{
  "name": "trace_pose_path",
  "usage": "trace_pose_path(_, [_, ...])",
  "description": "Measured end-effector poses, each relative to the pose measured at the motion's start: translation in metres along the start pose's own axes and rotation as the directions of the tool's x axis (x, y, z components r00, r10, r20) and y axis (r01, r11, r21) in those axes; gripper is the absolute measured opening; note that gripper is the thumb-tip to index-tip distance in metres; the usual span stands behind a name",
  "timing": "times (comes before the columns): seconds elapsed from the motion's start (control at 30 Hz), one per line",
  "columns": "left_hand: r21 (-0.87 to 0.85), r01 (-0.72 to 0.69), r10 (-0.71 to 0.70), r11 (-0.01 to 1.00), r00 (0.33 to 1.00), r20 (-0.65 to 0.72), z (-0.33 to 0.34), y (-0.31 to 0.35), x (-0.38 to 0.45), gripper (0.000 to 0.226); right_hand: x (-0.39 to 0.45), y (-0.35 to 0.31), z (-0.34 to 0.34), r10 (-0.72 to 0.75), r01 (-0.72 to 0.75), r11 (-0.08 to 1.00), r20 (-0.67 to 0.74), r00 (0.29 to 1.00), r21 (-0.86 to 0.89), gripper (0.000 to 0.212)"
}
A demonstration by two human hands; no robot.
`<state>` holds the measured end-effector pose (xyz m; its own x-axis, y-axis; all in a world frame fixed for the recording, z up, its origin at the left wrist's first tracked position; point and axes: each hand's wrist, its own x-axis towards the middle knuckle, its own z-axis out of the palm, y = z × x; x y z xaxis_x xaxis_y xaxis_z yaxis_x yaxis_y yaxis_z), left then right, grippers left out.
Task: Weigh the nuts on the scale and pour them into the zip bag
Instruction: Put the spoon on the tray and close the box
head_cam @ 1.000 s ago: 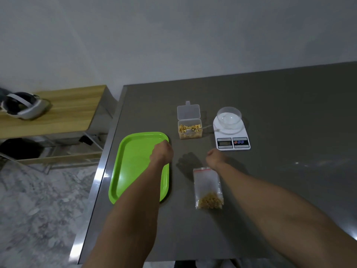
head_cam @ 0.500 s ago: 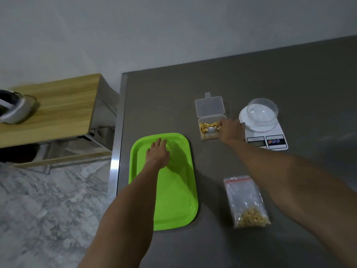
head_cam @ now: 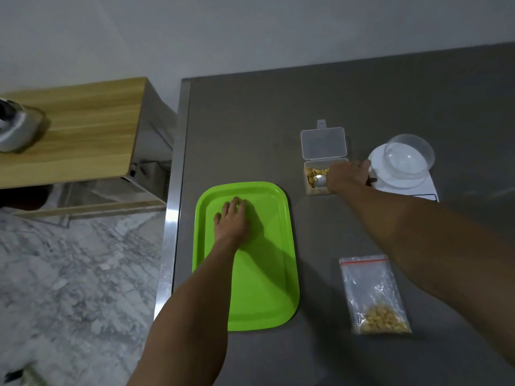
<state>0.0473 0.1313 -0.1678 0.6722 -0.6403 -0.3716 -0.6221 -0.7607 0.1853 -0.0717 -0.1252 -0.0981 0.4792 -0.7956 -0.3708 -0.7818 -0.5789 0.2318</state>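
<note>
A small clear box of nuts (head_cam: 312, 176) stands with its lid (head_cam: 323, 142) flipped open behind it. My right hand (head_cam: 347, 175) lies over the box's right side and grips the handle of a metal spoon (head_cam: 320, 181) whose bowl rests in the nuts. Right of it a white scale (head_cam: 418, 183) carries an empty clear bowl (head_cam: 409, 158). A zip bag (head_cam: 373, 293) with some nuts at its bottom lies flat nearer to me. My left hand (head_cam: 232, 220) rests flat, fingers straight, on a green tray (head_cam: 267, 288).
The grey table (head_cam: 334, 93) has a metal left edge (head_cam: 171, 218) with marble floor beyond. A wooden side table (head_cam: 78, 129) stands to the left with a headset (head_cam: 14, 129) on it.
My right hand left the zip bag, reached to the nut box and took the spoon. My left hand opened and settled flat on the tray. The view shifted left.
</note>
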Motion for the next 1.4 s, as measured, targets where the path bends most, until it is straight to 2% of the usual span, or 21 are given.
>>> trace_pose_path(0.1, [-0.003,0.003,-0.003,1.000,1.000,0.014,0.003,0.000,-0.001,0.064,-0.002,0.000,-0.002,-0.037,0.037,0.999,-0.005,0.999,0.011,0.020])
trace_pose_path(0.2, [-0.033,0.023,-0.022,0.999,0.999,0.029,0.002,0.003,-0.001,0.065,-0.007,0.003,-0.006,-0.052,0.052,0.995,-0.011,0.999,0.082,0.034])
trace_pose_path(0.3, [-0.060,0.045,-0.041,0.997,0.997,0.057,-0.002,0.004,0.002,0.068,-0.012,0.007,-0.006,-0.035,0.040,0.993,-0.051,0.998,0.110,0.032])
trace_pose_path(0.43, [-0.058,0.047,-0.042,0.997,0.996,0.083,-0.001,0.004,0.002,0.066,-0.014,0.016,0.005,0.073,-0.049,0.947,-0.065,0.995,0.316,0.031])
trace_pose_path(0.53, [-0.079,0.034,-0.028,0.996,0.996,0.081,0.007,0.004,-0.005,0.064,-0.017,0.016,0.014,0.169,-0.111,0.853,-0.068,0.983,0.510,0.036])
trace_pose_path(0.63, [-0.081,0.019,-0.015,0.997,0.999,0.046,0.016,0.006,-0.010,0.060,-0.027,0.005,0.020,0.183,-0.068,0.732,-0.099,0.978,0.678,0.035])
trace_pose_path(0.77, [-0.088,0.008,-0.007,0.996,1.000,0.006,0.016,0.001,-0.011,0.062,-0.051,-0.040,0.034,0.040,0.092,0.441,-0.121,0.992,0.893,0.017])
trace_pose_path(0.8, [-0.097,0.006,-0.006,0.995,1.000,0.000,0.015,0.001,-0.011,0.062,-0.059,-0.051,0.037,0.002,0.103,0.406,-0.113,0.994,0.908,0.014])
trace_pose_path(0.9, [-0.115,0.004,-0.005,0.993,1.000,-0.011,0.013,-0.002,-0.011,0.064,-0.076,-0.082,0.051,-0.118,0.140,0.437,-0.098,0.988,0.888,0.017])
trace_pose_path(1.03, [-0.125,-0.015,0.011,0.992,0.999,-0.032,0.013,-0.007,-0.011,0.061,-0.081,-0.107,0.076,-0.233,0.122,0.481,-0.008,0.972,0.868,0.015])
trace_pose_path(1.17, [-0.130,-0.032,0.027,0.991,0.999,-0.041,0.014,-0.012,-0.011,0.061,-0.077,-0.118,0.092,-0.210,0.065,0.553,0.063,0.976,0.831,0.036])
trace_pose_path(1.4, [-0.132,-0.034,0.032,0.991,0.999,-0.022,0.013,-0.013,-0.010,0.064,-0.079,-0.129,0.087,-0.098,-0.026,0.595,0.104,0.990,0.803,0.028])
